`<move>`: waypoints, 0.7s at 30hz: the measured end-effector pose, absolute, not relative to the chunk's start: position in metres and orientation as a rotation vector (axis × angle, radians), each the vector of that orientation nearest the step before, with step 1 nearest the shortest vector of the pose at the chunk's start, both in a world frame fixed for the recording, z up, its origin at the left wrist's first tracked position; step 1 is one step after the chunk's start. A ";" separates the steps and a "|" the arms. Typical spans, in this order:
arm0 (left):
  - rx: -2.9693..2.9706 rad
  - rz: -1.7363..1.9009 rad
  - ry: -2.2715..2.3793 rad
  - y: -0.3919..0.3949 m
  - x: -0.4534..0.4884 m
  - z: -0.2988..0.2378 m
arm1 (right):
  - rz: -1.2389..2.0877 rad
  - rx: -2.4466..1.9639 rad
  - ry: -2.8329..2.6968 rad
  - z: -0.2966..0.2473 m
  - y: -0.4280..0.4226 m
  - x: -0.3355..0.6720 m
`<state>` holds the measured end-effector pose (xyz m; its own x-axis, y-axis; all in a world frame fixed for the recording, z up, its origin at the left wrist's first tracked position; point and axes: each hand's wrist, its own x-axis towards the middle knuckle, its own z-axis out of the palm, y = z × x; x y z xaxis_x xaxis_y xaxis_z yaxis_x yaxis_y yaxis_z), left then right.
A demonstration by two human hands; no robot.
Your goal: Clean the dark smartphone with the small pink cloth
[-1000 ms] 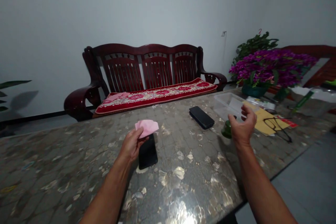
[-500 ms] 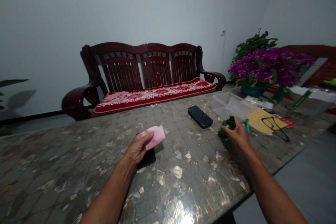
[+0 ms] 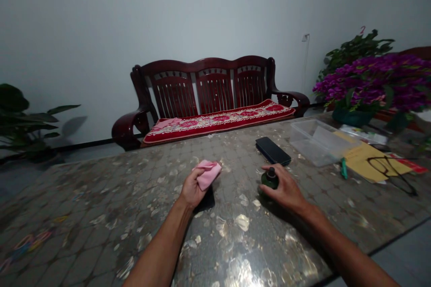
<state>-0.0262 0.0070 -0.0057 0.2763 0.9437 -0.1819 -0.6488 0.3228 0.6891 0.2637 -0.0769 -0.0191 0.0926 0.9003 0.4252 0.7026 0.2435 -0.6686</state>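
Observation:
My left hand point(image 3: 192, 189) is closed on a folded pink cloth point(image 3: 209, 174), held between thumb and fingers. Below that hand, partly covered by it, a flat black object point(image 3: 206, 202) lies on the patterned table point(image 3: 151, 215). My right hand point(image 3: 286, 190) wraps around a small dark green bottle point(image 3: 270, 179) with a black cap, upright at or just above the tabletop. Behind the bottle lies a dark phone-like slab point(image 3: 272, 150), apart from both hands.
A clear plastic box point(image 3: 313, 143) stands right of the slab. Beside it lie a green object point(image 3: 343, 168), a yellow envelope point(image 3: 367, 163) and eyeglasses point(image 3: 387, 167). Purple flowers point(image 3: 377, 80) stand behind. Coloured bands point(image 3: 32, 242) lie at the left. A wooden bench point(image 3: 212, 89) backs the table.
My right hand has brought the green bottle leftward, away from the plastic box and nearer to me. My left hand still grips the pink cloth, now more bunched. The view has turned left.

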 end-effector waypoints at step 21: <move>0.543 1.260 0.510 0.009 -0.026 -0.008 | 0.984 -1.082 -1.089 -0.025 -0.046 0.233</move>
